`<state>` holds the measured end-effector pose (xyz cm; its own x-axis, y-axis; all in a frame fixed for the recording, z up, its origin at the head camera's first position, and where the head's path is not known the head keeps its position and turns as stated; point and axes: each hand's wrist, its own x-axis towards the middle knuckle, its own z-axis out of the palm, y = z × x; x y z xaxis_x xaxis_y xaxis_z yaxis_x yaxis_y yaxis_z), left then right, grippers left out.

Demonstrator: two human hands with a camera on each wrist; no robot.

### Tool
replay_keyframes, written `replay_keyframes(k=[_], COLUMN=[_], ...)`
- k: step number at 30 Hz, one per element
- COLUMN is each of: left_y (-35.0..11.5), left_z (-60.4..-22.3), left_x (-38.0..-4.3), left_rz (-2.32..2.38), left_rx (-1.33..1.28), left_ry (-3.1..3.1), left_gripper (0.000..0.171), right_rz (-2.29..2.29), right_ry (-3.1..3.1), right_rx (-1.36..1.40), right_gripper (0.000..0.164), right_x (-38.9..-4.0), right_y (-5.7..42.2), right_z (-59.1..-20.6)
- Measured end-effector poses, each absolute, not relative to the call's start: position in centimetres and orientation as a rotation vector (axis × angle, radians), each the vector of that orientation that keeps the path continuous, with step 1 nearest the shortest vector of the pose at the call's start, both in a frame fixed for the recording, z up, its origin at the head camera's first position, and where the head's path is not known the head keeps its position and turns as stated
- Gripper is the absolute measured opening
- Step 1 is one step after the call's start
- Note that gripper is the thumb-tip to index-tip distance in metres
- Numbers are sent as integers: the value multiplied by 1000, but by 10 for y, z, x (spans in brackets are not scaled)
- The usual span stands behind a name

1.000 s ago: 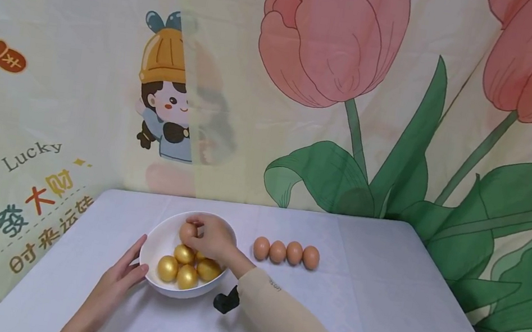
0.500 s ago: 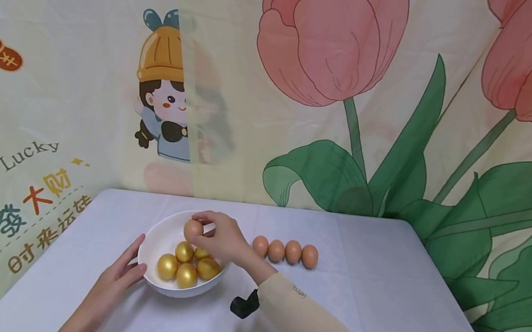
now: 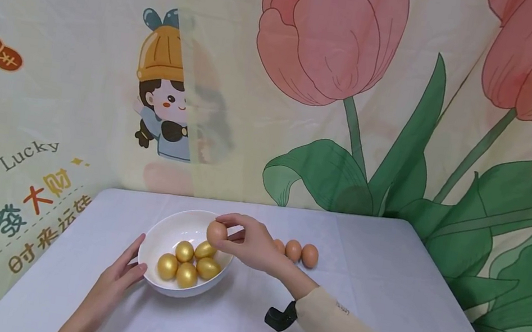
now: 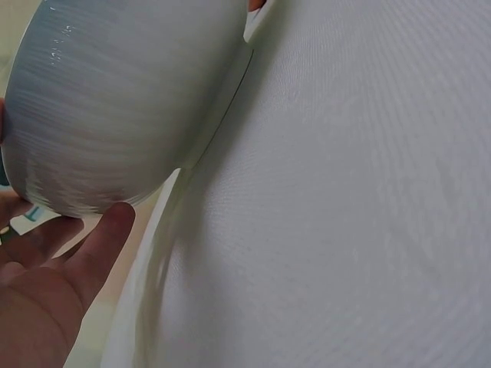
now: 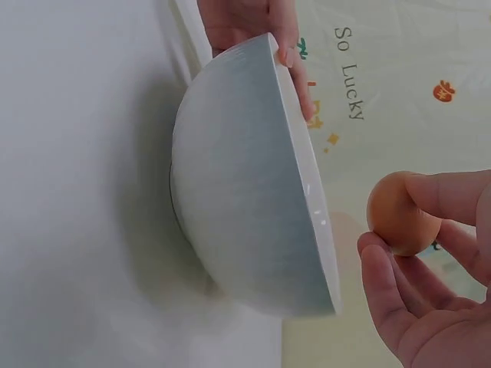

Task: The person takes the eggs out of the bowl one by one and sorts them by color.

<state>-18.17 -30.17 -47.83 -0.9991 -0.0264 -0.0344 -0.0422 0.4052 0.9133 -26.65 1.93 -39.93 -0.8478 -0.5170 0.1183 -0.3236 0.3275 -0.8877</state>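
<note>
The right hand (image 3: 251, 245) pinches a brown egg (image 3: 216, 234) and partly hides the egg row (image 3: 293, 251); the spread left hand (image 3: 120, 275) touches the bowl (image 3: 167, 232).

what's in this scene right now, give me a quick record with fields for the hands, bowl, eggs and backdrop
left hand: left hand touches the outside of the white bowl
right hand: right hand pinches a brown egg, raised above rim level
bowl contents: five gold eggs visible
row right of bowl: three brown eggs visible, one partly hidden by the right hand
backdrop: printed tulips, cartoon figure
</note>
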Motion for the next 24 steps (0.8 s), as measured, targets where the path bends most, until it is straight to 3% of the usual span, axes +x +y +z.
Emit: replay_keyframes(k=[24], left_y=[-301], left_z=[-478], left_x=[-181], left_rz=[1722], left_rx=[-31], left_ry=[2628], left_gripper=[73], right_rz=[-1621], right_ry=[2502], right_rx=[-577], right_gripper=[55], right_x=[-249], right_y=[182], right_z=[-421])
